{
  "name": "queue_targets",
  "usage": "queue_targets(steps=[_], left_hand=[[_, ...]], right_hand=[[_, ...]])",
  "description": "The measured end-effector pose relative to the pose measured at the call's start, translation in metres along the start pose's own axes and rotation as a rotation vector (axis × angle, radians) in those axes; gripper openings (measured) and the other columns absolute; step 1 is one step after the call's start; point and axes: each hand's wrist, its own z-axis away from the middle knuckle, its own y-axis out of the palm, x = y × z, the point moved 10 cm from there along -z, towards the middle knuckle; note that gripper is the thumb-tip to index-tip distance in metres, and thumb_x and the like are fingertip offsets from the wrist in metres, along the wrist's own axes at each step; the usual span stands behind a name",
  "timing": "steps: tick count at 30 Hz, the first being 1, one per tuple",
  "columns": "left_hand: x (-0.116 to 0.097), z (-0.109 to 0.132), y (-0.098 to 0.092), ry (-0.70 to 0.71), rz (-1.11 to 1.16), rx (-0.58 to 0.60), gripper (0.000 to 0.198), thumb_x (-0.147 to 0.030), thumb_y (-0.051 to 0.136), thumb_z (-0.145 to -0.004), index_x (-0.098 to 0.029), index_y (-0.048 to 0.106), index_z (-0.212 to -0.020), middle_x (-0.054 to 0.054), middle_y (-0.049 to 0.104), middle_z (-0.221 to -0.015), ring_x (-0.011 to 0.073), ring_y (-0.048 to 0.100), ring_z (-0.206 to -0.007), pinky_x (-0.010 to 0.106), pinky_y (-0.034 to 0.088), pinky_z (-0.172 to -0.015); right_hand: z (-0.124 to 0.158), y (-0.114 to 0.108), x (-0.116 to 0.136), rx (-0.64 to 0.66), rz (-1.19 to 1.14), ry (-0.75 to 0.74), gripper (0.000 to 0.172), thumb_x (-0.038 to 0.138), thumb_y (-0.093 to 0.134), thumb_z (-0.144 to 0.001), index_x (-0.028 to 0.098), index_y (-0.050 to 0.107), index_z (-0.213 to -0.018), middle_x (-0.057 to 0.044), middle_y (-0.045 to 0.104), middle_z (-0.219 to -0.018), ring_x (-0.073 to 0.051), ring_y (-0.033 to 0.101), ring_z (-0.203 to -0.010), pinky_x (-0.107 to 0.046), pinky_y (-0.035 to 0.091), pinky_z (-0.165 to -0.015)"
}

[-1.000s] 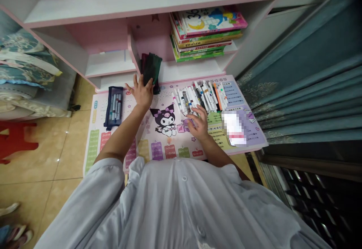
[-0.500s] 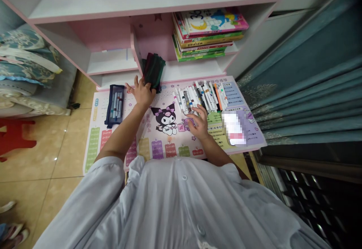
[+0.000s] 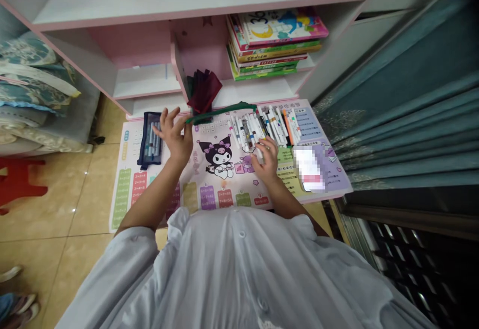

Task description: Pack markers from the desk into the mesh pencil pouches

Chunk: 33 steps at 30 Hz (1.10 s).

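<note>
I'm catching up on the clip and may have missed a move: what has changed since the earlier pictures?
The left hand has drawn back from the pile, toward the person and leftward, and now grips one end of the green pouch, which stretches rightward to the pens. A dark red pouch now shows on the pile. The right hand, navy pouch and books stayed about where they were.

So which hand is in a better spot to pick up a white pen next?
Probably the right hand: its fingers are right by the near ends of the white pens. The left hand is farther off, pinching the green pouch.
</note>
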Motion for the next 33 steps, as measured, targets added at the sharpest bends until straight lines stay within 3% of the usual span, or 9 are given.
queue_targets(steps=[6,10,13,19,23,26,29,31,33], left_hand=[[0.008,0.049,-0.04,0.049,0.079,0.123,0.016,-0.038,0.062,-0.092,-0.026,0.072,-0.089,0.007,0.065,-0.132,0.0308,0.041,-0.143,0.064,0.012,-0.119],[0.02,0.073,-0.047,0.036,0.159,0.229,0.023,-0.044,0.06,-0.093,-0.025,0.07,-0.086,0.008,0.067,-0.128,0.0282,0.047,-0.139,0.057,0.03,-0.117],[0.033,0.085,-0.047,-0.016,0.182,0.271,0.029,-0.046,0.059,-0.093,-0.023,0.065,-0.077,0.008,0.068,-0.127,0.0277,0.051,-0.136,0.055,0.035,-0.115],[0.061,0.102,-0.039,-0.166,0.188,0.305,0.021,-0.04,0.06,-0.091,-0.023,0.066,-0.082,0.009,0.066,-0.131,0.0276,0.05,-0.137,0.057,0.034,-0.116],[0.068,0.113,-0.03,-0.188,0.142,0.35,0.024,-0.04,0.059,-0.09,-0.021,0.063,-0.074,0.009,0.067,-0.13,0.0279,0.052,-0.136,0.058,0.034,-0.116],[0.07,0.117,-0.027,-0.205,0.076,0.36,0.025,-0.038,0.063,-0.087,-0.021,0.059,-0.069,0.009,0.067,-0.13,0.0323,0.048,-0.138,0.067,0.026,-0.116],[0.066,0.116,-0.032,-0.21,-0.022,0.322,0.017,-0.038,0.071,-0.082,-0.023,0.067,-0.088,0.011,0.064,-0.134,0.0375,0.042,-0.141,0.075,0.015,-0.114],[0.056,0.111,-0.04,-0.17,-0.061,0.253,0.035,-0.04,0.075,-0.078,-0.026,0.066,-0.109,0.013,0.06,-0.137,0.0389,0.037,-0.143,0.073,0.015,-0.114],[0.037,0.107,-0.043,-0.093,-0.069,0.204,0.048,-0.045,0.076,-0.077,-0.026,0.062,-0.119,0.014,0.056,-0.139,0.0392,0.034,-0.145,0.068,0.017,-0.116]], right_hand=[[-0.007,-0.011,-0.005,-0.004,-0.011,0.083,0.06,0.049,0.058,-0.092,0.028,0.038,-0.144,-0.013,0.051,-0.133,-0.033,0.047,-0.134,-0.062,0.045,-0.109],[-0.016,-0.014,0.012,0.102,-0.034,-0.005,0.031,0.044,0.059,-0.093,0.031,0.06,-0.12,-0.008,0.054,-0.13,-0.033,0.043,-0.139,-0.06,0.042,-0.112],[-0.016,-0.016,0.023,0.162,-0.083,-0.039,0.016,0.039,0.064,-0.091,0.031,0.067,-0.105,-0.005,0.057,-0.127,-0.033,0.043,-0.139,-0.059,0.041,-0.113],[0.003,-0.01,0.022,0.222,-0.141,-0.017,0.015,0.035,0.071,-0.085,0.032,0.069,-0.1,-0.005,0.061,-0.123,-0.032,0.048,-0.134,-0.059,0.042,-0.112],[0.015,-0.008,0.012,0.217,-0.168,-0.003,0.019,0.028,0.066,-0.087,0.031,0.07,-0.105,-0.005,0.062,-0.124,-0.03,0.048,-0.134,-0.059,0.044,-0.112],[0.02,-0.008,0.009,0.204,-0.183,-0.026,0.022,0.023,0.059,-0.089,0.03,0.07,-0.107,-0.006,0.062,-0.124,-0.029,0.047,-0.135,-0.059,0.044,-0.111],[0.021,-0.007,0.009,0.199,-0.195,-0.044,0.021,0.021,0.057,-0.09,0.028,0.07,-0.105,-0.006,0.062,-0.123,-0.029,0.046,-0.136,-0.058,0.045,-0.111],[0.022,-0.004,0.008,0.219,-0.189,-0.045,0.019,0.022,0.057,-0.09,0.028,0.071,-0.103,-0.006,0.062,-0.124,-0.029,0.046,-0.136,-0.059,0.044,-0.111],[0.022,-0.002,0.008,0.237,-0.185,-0.041,0.018,0.024,0.058,-0.091,0.028,0.071,-0.101,-0.006,0.062,-0.125,-0.029,0.046,-0.136,-0.059,0.044,-0.111]])
